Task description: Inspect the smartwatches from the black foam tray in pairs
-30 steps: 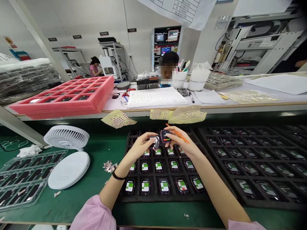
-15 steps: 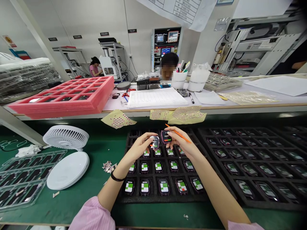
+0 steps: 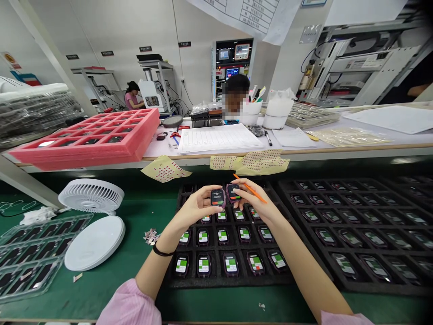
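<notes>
2 watches held | L fingers, R fingers | scrn txt illegible

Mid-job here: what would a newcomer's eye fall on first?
Probably the bright pink foam tray on the shelf at left. Then, at centre, the left hand holding a watch and the right hand holding a second watch and an orange stick, above a black tray.

Pink sleeves and 1 black wristband are worn
</notes>
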A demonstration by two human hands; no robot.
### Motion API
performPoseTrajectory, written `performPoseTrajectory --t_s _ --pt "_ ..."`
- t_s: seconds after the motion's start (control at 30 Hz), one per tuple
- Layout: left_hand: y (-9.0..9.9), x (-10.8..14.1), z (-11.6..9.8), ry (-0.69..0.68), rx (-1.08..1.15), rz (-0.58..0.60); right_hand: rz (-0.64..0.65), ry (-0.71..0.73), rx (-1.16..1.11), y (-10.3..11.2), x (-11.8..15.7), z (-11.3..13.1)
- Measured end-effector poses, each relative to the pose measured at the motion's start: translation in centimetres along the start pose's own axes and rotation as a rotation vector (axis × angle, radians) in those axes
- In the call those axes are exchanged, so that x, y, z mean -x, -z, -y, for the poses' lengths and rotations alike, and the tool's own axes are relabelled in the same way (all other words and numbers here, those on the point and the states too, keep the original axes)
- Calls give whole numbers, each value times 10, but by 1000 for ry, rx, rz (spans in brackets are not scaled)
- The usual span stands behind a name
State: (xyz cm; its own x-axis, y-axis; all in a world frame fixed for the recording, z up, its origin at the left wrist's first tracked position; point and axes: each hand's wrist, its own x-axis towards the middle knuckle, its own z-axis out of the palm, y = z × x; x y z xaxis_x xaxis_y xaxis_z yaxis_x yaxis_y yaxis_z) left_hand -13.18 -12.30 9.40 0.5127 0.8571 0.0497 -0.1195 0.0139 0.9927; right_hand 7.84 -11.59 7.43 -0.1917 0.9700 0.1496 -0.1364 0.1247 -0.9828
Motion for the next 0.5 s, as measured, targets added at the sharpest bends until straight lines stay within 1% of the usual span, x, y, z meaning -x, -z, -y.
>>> performPoseTrajectory --t_s 0.13,0.3,0.5 --pt "2 -2 4 -1 -65 -38 0 3 -19 -1 0 0" --pt "4 -5 6 -18 -177 -119 0 -6 -35 -1 1 2" --pt "2 -6 6 -33 -188 -166 6 -1 -37 0 1 1"
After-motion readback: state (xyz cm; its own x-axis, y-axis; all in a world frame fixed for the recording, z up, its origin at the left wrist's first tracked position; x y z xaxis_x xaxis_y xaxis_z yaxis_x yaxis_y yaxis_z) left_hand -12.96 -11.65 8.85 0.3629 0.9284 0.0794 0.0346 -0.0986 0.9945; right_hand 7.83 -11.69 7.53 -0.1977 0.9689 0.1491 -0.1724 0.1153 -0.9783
